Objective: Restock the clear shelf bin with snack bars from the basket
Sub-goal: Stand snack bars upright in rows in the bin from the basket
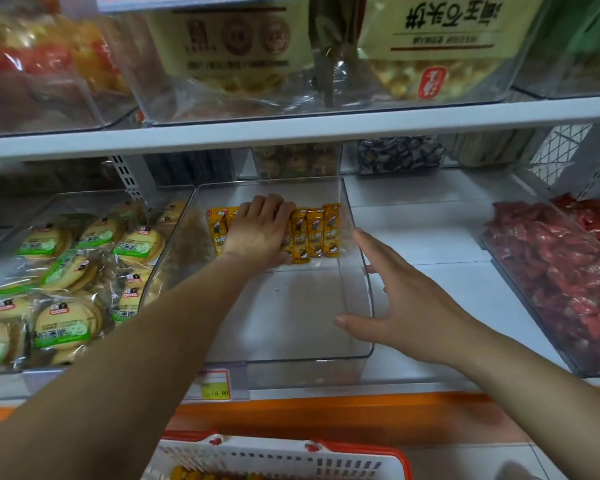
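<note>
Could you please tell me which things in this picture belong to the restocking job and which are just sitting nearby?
Part of the job:
- clear shelf bin
- yellow snack bars lined up at its back
- basket below
- left hand on the bars
- right hand at the bin's right wall

Just nearby:
- green-labelled biscuit packs
- red-wrapped snacks
- price tag

Both forearms are bare, with no sleeves, rings or watch showing.
</note>
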Motion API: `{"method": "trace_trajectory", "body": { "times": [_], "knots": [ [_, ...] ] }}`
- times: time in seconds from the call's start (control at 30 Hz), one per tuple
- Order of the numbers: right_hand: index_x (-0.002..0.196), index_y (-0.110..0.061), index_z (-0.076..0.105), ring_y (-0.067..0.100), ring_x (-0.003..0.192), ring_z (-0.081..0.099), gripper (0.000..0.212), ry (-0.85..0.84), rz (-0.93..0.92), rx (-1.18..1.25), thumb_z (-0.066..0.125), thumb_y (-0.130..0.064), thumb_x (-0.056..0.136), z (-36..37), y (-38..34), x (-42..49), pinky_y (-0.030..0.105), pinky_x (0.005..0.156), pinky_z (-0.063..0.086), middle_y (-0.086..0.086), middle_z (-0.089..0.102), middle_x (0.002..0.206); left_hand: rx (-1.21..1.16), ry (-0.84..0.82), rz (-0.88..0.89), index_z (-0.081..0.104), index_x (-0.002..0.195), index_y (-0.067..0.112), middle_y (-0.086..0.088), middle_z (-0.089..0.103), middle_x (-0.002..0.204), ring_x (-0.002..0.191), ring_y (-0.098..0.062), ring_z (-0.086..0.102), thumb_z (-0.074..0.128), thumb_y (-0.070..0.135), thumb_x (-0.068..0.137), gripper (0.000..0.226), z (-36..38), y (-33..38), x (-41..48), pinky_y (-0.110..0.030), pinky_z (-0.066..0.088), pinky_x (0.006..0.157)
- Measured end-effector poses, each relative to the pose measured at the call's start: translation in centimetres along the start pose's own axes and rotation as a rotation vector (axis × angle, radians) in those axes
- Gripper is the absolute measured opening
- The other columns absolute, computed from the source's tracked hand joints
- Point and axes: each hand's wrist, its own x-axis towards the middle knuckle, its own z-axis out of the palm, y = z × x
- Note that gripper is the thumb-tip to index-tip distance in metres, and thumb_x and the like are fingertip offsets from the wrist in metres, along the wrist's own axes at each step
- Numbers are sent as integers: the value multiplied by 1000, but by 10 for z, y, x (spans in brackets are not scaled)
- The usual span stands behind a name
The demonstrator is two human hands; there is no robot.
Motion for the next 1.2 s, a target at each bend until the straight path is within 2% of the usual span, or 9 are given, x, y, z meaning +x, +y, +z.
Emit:
{"method": "trace_trajectory", "body": {
  "times": [0.17, 0.27, 0.37, 0.5, 0.67, 0.9, 1.0, 1.1, 1.2],
  "knots": [
    [151, -52, -8, -1, 145, 25, 112, 8, -2, 7, 59, -79, 65, 1, 1, 1, 32, 114, 36, -34, 0, 160, 54, 60, 21, 56, 129, 12, -15, 57, 119, 99, -37, 57, 90, 55, 56, 91, 7, 3, 5, -46, 46, 84],
    [150, -54, -8, -2, 144, 25, 111, 10, -6, 12, 59, -79, 65, 3, 3, 1, 31, 114, 36, -36, -1, 159, 54, 63, 2, 58, 128, 12, -16, 58, 116, 96, -37, 57, 90, 51, 58, 87, 8, 6, 7, -45, 46, 81],
    [150, -54, -8, -2, 144, 25, 111, 10, -10, -9, 60, -79, 66, 2, 4, 2, 28, 112, 35, -36, -2, 159, 4, 55, -5, 55, 131, 14, -15, 55, 121, 102, -36, 55, 89, 50, 59, 88, 6, 5, 8, -45, 45, 86],
    [150, -53, -9, -2, 145, 24, 112, -1, 5, -30, 60, -79, 67, 1, 3, 2, 19, 105, 27, -34, -2, 160, -132, 14, -75, 51, 135, 22, -9, 49, 131, 116, -32, 48, 84, 62, 63, 89, -1, 9, 4, -45, 41, 96],
    [152, -51, -8, -1, 144, 27, 112, 7, 3, -28, 61, -76, 68, 0, 0, 1, 21, 105, 30, -31, 1, 161, -196, 43, -177, 55, 131, 28, -7, 49, 129, 116, -32, 48, 84, 58, 66, 77, 0, 17, 7, -43, 38, 95],
    [153, -49, -7, 2, 143, 30, 111, 26, -2, -14, 61, -75, 68, 5, 0, 1, 27, 108, 37, -29, 4, 162, -126, 145, -191, 63, 115, 20, -12, 57, 114, 98, -35, 56, 91, 55, 58, 73, 16, 20, 8, -44, 43, 82],
    [152, -48, -10, 5, 144, 31, 113, 18, 11, -99, 57, -79, 66, 3, -1, 1, 31, 106, 39, -28, 1, 162, -98, 98, -199, 60, 120, 19, -12, 55, 116, 101, -35, 54, 89, 55, 62, 74, 13, 21, 11, -45, 43, 84],
    [154, -38, -8, 13, 146, 26, 115, 3, 21, -263, 51, -83, 66, -5, -7, 5, 34, 107, 39, -25, -3, 160, -137, -44, -171, 51, 138, 24, -9, 48, 134, 121, -33, 48, 79, 57, 74, 77, -9, 20, 10, -44, 40, 97],
    [155, -28, 1, 23, 143, 26, 113, -15, 47, -398, 56, -80, 71, -13, -21, 6, 37, 105, 40, -16, -1, 158, -237, -174, -126, 46, 147, 27, -6, 44, 146, 132, -31, 44, 73, 55, 83, 74, -57, 19, -3, -42, 40, 107]
  ]
}}
